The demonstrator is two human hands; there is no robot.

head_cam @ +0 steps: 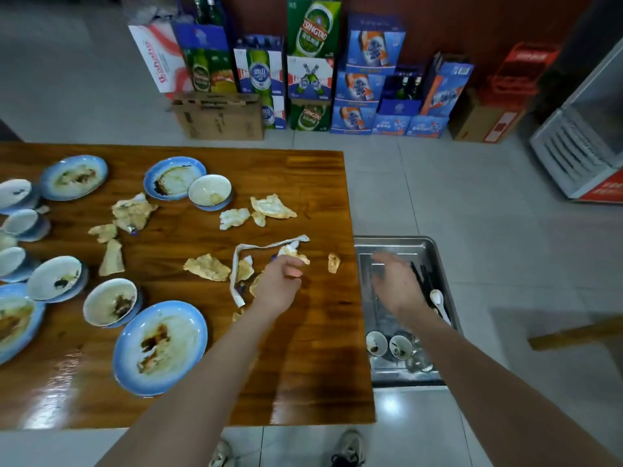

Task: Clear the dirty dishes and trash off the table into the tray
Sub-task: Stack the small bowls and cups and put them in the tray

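Looking down through the head camera, I have the left hand [278,281] out over the wooden table [320,365], close to its right edge. Its fingers are curled in and pinch a crumpled napkin [292,251] in a small heap of litter. A long paper strip [235,264] loops just beside that hand and touches the same heap.

The right hand [397,284] hangs over the metal tray [397,241], which sits off the table's right edge and lower than the tabletop. That hand is motion-blurred on my feed, but its fingers look loose and spread, with nothing in them.

Inside the tray I can make out a white spoon [437,298] near the right wall and dark sticks [421,278] just beside it. Two small sauce dishes [376,343] stand side by side at the near end.

A small napkin scrap [333,262] lies between the left hand and the right edge. Other soiled napkins [271,206] are strewn across the middle of the table, well apart from the tray.

A large blue-rimmed plate [160,347] smeared with sauce sits by the near edge, and a dirty bowl [111,301] is just beside it. Toward the far edge a second plate [173,178] has a white bowl [209,191] touching its rim. More stacked dishes [20,224] crowd the left edge.

Beer cartons [310,62] stand on the tiled floor beyond the table.
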